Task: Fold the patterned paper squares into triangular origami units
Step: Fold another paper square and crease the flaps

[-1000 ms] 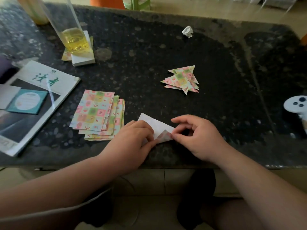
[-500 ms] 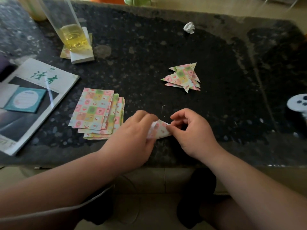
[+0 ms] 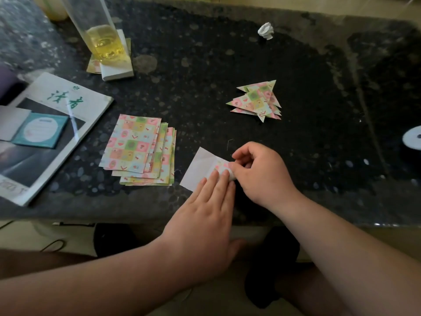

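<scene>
My left hand (image 3: pixel 205 201) presses flat on the paper (image 3: pixel 199 169) near the front edge of the table (image 3: pixel 114 208), right hand (image 3: pixel 259 174) pinches its folded flap; crease could skew if the sheet slides.

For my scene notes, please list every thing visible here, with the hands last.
table: one, dark speckled, under everything
sheet being folded: one, white back, near edge centre
stack of patterned sheets: several, pastel, left of it
folded triangles: small pile, pastel, beyond the hands
paper ball: one, white, far side
glass: one, clear, yellow liquid, far left
block: one, white, under the glass
magazine: one, white and dark, left
card: one, teal, on the magazine
round object: one, white, right edge
left hand: straight fingers press the sheet
right hand: pinches its folded corner
</scene>
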Action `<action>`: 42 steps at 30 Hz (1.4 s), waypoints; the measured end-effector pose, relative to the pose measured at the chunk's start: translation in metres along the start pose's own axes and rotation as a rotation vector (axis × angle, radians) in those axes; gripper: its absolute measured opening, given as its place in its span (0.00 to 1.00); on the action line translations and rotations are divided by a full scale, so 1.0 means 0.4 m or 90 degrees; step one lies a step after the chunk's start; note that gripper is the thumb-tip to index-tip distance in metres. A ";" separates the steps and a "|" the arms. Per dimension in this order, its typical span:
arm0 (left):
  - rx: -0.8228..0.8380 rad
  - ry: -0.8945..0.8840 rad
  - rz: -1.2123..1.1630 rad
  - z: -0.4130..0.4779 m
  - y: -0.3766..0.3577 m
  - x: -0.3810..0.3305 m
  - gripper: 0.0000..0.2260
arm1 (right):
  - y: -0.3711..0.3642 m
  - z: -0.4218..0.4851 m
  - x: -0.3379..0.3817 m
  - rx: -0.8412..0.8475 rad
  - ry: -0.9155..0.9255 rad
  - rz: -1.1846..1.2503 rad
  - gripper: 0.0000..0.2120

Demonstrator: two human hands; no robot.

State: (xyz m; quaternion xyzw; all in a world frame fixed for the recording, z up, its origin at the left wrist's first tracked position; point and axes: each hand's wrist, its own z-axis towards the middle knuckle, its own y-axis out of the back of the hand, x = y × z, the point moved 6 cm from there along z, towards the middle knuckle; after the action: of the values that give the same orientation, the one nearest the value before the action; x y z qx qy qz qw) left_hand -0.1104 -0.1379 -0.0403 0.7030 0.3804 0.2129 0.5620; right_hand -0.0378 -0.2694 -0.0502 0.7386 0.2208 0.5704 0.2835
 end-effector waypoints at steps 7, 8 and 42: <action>0.055 0.012 -0.021 0.002 -0.010 0.008 0.43 | 0.041 0.018 0.010 0.134 -0.060 -0.078 0.07; 0.067 0.016 -0.021 0.004 -0.013 0.009 0.43 | 0.046 0.019 0.011 0.155 -0.067 -0.092 0.07; 0.041 0.048 -0.082 0.040 0.005 0.097 0.42 | 0.001 0.022 0.028 0.035 0.032 -0.090 0.07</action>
State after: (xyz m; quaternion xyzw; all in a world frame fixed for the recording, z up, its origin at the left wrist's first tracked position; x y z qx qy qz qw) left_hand -0.0742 -0.1180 -0.0477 0.6863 0.4521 0.1902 0.5370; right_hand -0.0264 -0.2638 -0.0434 0.7138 0.2951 0.5612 0.2973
